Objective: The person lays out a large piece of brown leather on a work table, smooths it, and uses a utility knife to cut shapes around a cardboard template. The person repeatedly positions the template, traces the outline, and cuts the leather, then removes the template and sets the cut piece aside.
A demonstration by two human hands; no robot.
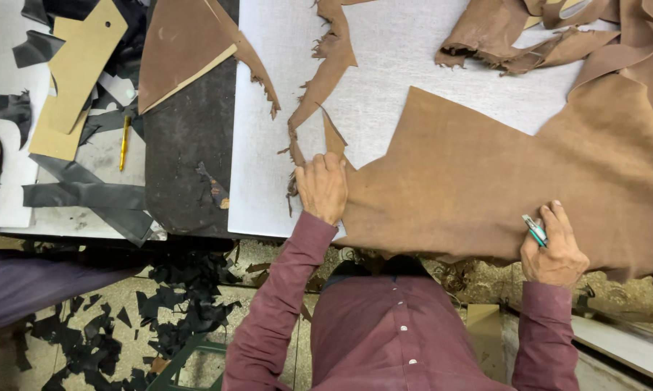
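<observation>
Landmark: brown leather hide [486, 188] on the white cutting board [261, 145]. Right hand [556, 250] sits at the hide's near edge, fist closed around a teal-handled cutting tool [535, 230], tip pointing away over the leather. Left hand [322, 187] lies flat, palm down, on the hide's left corner, holding nothing. Hide's long axis runs left-right between them; uncut bulk lies beyond the tool. Farther off: torn brown scraps [326, 65] past the hide's left corner.

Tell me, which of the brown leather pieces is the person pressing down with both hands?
The big hide at the table's near edge. The left hand flattens its corner and the right hand, holding a teal tool, rests on it. The other scraps lie untouched farther back.
</observation>
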